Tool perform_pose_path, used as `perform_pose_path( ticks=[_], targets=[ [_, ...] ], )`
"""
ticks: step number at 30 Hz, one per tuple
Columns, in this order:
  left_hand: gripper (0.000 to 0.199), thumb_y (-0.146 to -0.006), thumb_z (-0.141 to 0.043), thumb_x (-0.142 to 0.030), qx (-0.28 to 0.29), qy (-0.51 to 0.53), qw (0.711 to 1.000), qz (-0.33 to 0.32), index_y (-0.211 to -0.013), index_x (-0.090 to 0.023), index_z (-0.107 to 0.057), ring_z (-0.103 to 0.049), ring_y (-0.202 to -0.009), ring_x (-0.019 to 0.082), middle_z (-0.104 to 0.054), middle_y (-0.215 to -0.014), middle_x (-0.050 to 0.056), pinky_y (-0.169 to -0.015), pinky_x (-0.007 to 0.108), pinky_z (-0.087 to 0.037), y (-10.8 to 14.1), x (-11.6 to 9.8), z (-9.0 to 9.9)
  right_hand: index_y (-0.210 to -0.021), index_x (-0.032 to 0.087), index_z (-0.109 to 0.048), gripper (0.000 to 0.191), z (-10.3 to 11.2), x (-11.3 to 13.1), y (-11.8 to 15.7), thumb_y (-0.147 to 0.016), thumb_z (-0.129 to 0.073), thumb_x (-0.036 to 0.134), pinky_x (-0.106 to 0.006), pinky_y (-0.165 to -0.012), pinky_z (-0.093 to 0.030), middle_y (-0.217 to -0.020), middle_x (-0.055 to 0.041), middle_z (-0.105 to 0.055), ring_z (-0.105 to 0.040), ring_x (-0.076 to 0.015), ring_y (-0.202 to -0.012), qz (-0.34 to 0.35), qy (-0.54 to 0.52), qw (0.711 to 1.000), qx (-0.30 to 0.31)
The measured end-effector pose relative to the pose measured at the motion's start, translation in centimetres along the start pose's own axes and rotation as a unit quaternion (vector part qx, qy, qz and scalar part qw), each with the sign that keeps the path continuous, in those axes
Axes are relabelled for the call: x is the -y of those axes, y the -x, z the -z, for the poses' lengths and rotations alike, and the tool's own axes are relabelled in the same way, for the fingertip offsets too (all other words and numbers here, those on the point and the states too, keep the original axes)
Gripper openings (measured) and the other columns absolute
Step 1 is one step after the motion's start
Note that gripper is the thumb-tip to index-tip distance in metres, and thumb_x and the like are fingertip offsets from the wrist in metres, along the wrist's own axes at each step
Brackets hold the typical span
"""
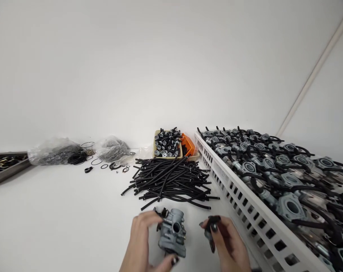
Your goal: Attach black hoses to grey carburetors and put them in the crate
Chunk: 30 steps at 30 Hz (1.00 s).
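Closest to the camera, the left hand (140, 241) grips a grey die-cast carburetor (173, 234), its fingers wrapped over the upper side and its round bore facing away. Just beside it, the right hand (223, 241) is closed in a pinch on a small black part (209, 234), which looks like rubber.

Both hands work over a smooth white table (60, 219) that meets a plain white wall (171, 68), with a pale strip (315, 71) rising at the far right. Straight ahead lies a loose heap of cut black hoses (171, 181). Behind it sits a tan tray (167, 143) full of small metal-and-black parts, touching an orange container (187, 146).

To the right, a white perforated crate (239, 196) is packed with hosed carburetors (290, 206). Along the wall to the left are two clear plastic bags (56, 151) (113, 149) of small grey parts, with black O-rings (96, 161) scattered near them. A metal tray (7, 168) of dark parts sits at the left edge.
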<state>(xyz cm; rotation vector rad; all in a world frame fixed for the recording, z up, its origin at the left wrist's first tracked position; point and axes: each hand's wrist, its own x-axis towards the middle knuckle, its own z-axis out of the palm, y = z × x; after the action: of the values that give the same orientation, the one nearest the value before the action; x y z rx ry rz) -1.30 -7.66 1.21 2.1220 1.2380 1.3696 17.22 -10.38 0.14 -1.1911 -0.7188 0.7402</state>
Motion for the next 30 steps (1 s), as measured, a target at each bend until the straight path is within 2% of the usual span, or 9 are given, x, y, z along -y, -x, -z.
perform_pose_path(
  ticks=[2, 4, 6, 8, 12, 17, 22, 26, 30],
  targets=[
    [0.062, -0.071, -0.071, -0.029, 0.048, 0.048, 0.991, 0.113, -0.127, -0.025, -0.045, -0.050, -0.117, 0.031, -0.051, -0.127, 0.012, -0.098, 0.047, -0.042, -0.1, 1.2, 0.4, -0.084, 0.020, -0.066, 0.037, 0.3, -0.2, -1.2, -0.070, -0.073, 0.053, -0.024, -0.054, -0.047, -0.077, -0.0068, -0.069, -0.058, -0.0165, -0.064, -0.061, -0.053, 0.997, 0.005],
    [0.080, -0.069, -0.073, -0.023, 0.149, 0.140, 0.962, 0.183, -0.139, -0.028, -0.034, -0.043, -0.127, 0.031, -0.042, -0.140, 0.012, -0.105, 0.046, -0.037, -0.5, 2.0, 0.5, -0.092, 0.020, -0.067, 0.042, 0.4, -0.5, -2.0, -0.065, -0.078, 0.050, -0.024, -0.057, -0.049, -0.084, -0.0067, -0.071, -0.059, -0.0163, -0.067, -0.086, -0.096, 0.992, 0.007],
    [0.087, -0.069, -0.074, -0.021, 0.234, 0.234, 0.918, 0.217, -0.144, -0.028, -0.029, -0.040, -0.132, 0.030, -0.038, -0.146, 0.012, -0.107, 0.043, -0.037, -1.1, 2.4, 0.4, -0.098, 0.022, -0.068, 0.044, 0.3, -0.8, -2.3, -0.064, -0.080, 0.047, -0.025, -0.059, -0.050, -0.090, -0.0059, -0.071, -0.057, -0.0140, -0.065, -0.096, -0.114, 0.989, 0.011],
    [0.087, -0.069, -0.074, -0.021, 0.272, 0.285, 0.890, 0.231, -0.144, -0.027, -0.030, -0.041, -0.131, 0.030, -0.039, -0.146, 0.012, -0.105, 0.040, -0.038, -1.6, 2.4, 0.3, -0.097, 0.021, -0.069, 0.041, 0.2, -1.0, -2.3, -0.065, -0.080, 0.044, -0.025, -0.060, -0.051, -0.091, -0.0053, -0.070, -0.055, -0.0119, -0.061, -0.099, -0.120, 0.987, 0.026],
    [0.079, -0.063, -0.076, -0.016, 0.266, 0.251, 0.906, 0.212, -0.135, -0.023, -0.041, -0.054, -0.118, 0.028, -0.056, -0.129, 0.011, -0.096, 0.039, -0.047, -2.4, 1.3, -0.1, -0.087, 0.019, -0.071, 0.029, -0.2, -0.7, -2.2, -0.068, -0.079, 0.040, -0.025, -0.059, -0.049, -0.089, -0.0054, -0.069, -0.056, -0.0119, -0.061, -0.100, -0.118, 0.985, 0.083],
    [0.042, -0.071, -0.066, -0.021, 0.263, 0.191, 0.922, 0.212, -0.111, -0.020, -0.050, -0.065, -0.078, 0.019, -0.068, -0.092, 0.003, -0.060, 0.028, -0.053, -3.5, -0.8, -1.2, -0.085, 0.019, -0.071, 0.024, -0.7, -0.2, -2.1, -0.071, -0.077, 0.037, -0.023, -0.058, -0.048, -0.087, -0.0043, -0.069, -0.056, -0.0108, -0.060, -0.107, -0.126, 0.981, 0.102],
    [0.042, -0.065, -0.072, -0.031, 0.287, 0.062, 0.948, 0.124, -0.100, -0.024, -0.051, -0.064, -0.082, 0.021, -0.068, -0.092, 0.001, -0.069, 0.030, -0.050, -5.2, -2.3, -1.9, -0.090, 0.020, -0.072, 0.027, 0.1, -1.0, -2.6, -0.067, -0.081, 0.030, -0.022, -0.060, -0.050, -0.093, -0.0043, -0.071, -0.061, -0.0122, -0.067, -0.132, -0.197, 0.969, 0.075],
    [0.043, -0.061, -0.073, -0.040, 0.317, -0.043, 0.945, 0.073, -0.095, -0.024, -0.051, -0.065, -0.076, 0.024, -0.068, -0.086, 0.001, -0.062, 0.030, -0.046, -6.6, -2.6, -2.6, -0.096, 0.023, -0.072, 0.034, 1.3, -1.8, -3.4, -0.064, -0.083, 0.025, -0.025, -0.069, -0.054, -0.102, -0.0040, -0.073, -0.065, -0.0141, -0.076, -0.156, -0.254, 0.953, 0.058],
    [0.039, -0.062, -0.071, -0.039, 0.326, -0.053, 0.943, 0.047, -0.092, -0.024, -0.051, -0.064, -0.074, 0.024, -0.068, -0.083, 0.000, -0.060, 0.029, -0.044, -7.1, -2.2, -3.8, -0.101, 0.027, -0.071, 0.039, 1.6, -2.1, -3.7, -0.064, -0.083, 0.027, -0.025, -0.072, -0.054, -0.099, -0.0017, -0.074, -0.066, -0.0131, -0.074, -0.161, -0.264, 0.950, 0.038]
  ],
)
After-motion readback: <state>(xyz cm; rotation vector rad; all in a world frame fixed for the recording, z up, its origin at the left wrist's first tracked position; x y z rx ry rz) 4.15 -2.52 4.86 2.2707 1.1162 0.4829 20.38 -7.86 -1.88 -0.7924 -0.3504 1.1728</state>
